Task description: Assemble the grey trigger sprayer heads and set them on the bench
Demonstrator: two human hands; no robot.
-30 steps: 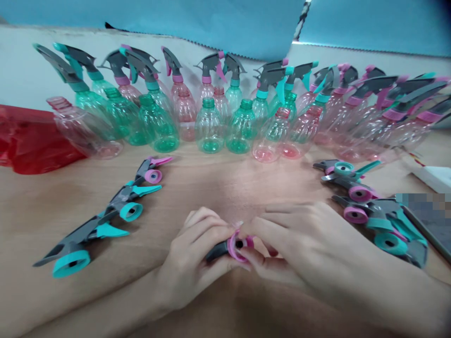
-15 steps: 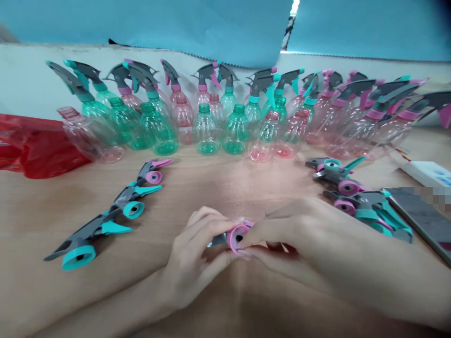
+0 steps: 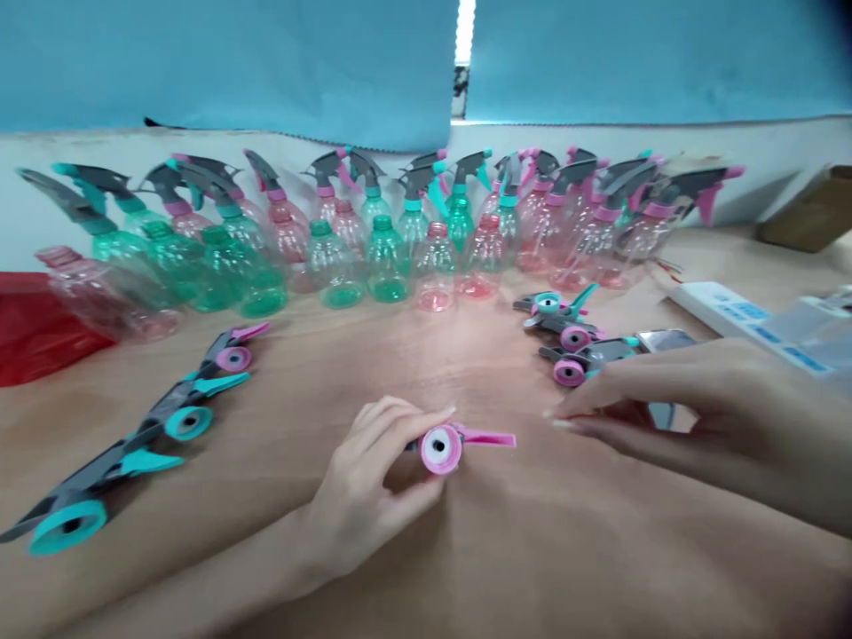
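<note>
My left hand (image 3: pixel 363 484) is closed around a pink and grey trigger spray head (image 3: pixel 440 449), gripped between thumb and fingers. Its round pink collar faces me, showing a white inside with a dark centre hole, and the pink trigger points right. To the right and apart from it, my right hand (image 3: pixel 672 426) has thumb and forefinger tips pressed together; anything between them is too small to see. Behind that hand lies a pile of loose spray heads (image 3: pixel 576 342), pink and turquoise, partly covered by it. On the left, several spray heads (image 3: pixel 177 417) lie in a slanting row.
Along the wall stand clear green bottles (image 3: pixel 388 266) and pink bottles (image 3: pixel 436 271), some open-necked, others with spray heads on. A red bag (image 3: pixel 46 333) is at the left. On the right are a white power strip (image 3: pixel 738 315), a clear container (image 3: pixel 816 328) and a brown box (image 3: pixel 808 209).
My right hand has let go of the pink spray head and moved right, its fingertips pinched. The left hand keeps its grip. The view has turned to the right.
</note>
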